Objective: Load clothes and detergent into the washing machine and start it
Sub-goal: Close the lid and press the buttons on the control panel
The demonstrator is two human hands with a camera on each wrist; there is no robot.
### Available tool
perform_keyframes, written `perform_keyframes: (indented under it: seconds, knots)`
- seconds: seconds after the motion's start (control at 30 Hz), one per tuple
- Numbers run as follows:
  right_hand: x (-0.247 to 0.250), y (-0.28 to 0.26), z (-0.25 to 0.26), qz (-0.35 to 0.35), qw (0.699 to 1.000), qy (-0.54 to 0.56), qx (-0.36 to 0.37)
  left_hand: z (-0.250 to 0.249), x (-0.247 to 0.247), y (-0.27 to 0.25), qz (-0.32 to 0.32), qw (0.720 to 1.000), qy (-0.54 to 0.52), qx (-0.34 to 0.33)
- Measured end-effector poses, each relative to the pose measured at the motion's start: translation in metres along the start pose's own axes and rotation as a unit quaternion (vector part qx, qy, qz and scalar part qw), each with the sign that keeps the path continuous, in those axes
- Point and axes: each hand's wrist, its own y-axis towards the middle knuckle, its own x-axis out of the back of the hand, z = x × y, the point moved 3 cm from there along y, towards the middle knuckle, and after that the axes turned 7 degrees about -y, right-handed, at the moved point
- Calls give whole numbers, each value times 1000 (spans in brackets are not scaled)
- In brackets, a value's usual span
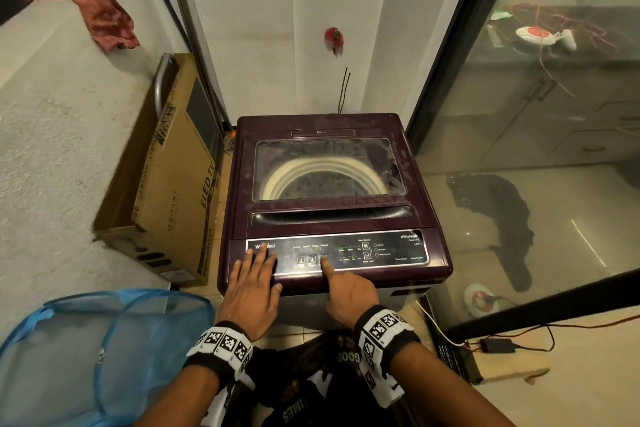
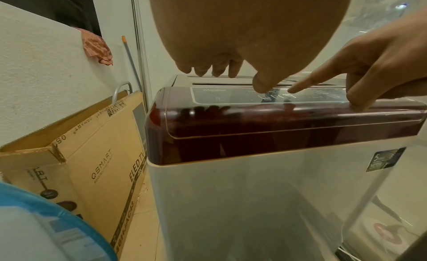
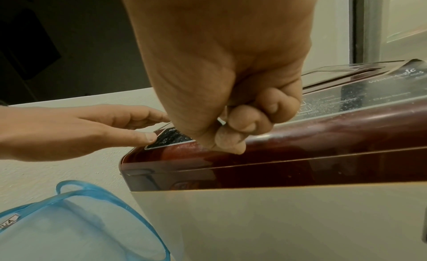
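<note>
**Q:** Hands first, what are they doing?

**A:** Left hand (image 1: 252, 282) lies flat, fingers straight and spread, on the left end of the control panel (image 1: 381, 250), grasping nothing. Right hand (image 1: 349, 289) has its index finger stretched out, tip on a button just right of the two numbered keys; the other fingers are curled into the palm, holding nothing. From the left wrist view the fingertip looks like it touches the panel, but whether it is pressing I cannot tell.

**Q:** Washing machine?

**A:** Washing machine (image 1: 334, 204) is straight ahead, maroon top, pale body, standing against the wall between a cardboard TV box (image 1: 166, 191) on its left and a glass partition (image 1: 540, 135) on its right. Lid (image 1: 329, 168) is down and shut. White drum ring shows through the lid window; what is in the drum is too dim to make out. Small green lights glow on the panel.

**Q:** Anything else nearby?

**A:** Blue mesh laundry bag (image 1: 100, 354) on the floor at lower left, near the left wrist. Reddish cloth (image 1: 100, 14) draped on the ledge up left. Dark garment (image 1: 495, 215) behind the glass on the floor. Black cable and adapter (image 1: 497, 345) at lower right.
</note>
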Motion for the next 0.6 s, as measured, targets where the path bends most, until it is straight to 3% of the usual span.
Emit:
perform_keyframes:
  seconds: [0.37, 0.6]
  knots:
    - [-5, 8, -5, 4, 1000, -15, -1, 6, -4, 2, 9, 1000, -1, 15]
    - [-12, 12, -3, 8, 1000, -10, 14, 5, -4, 7, -21, 999, -33, 9]
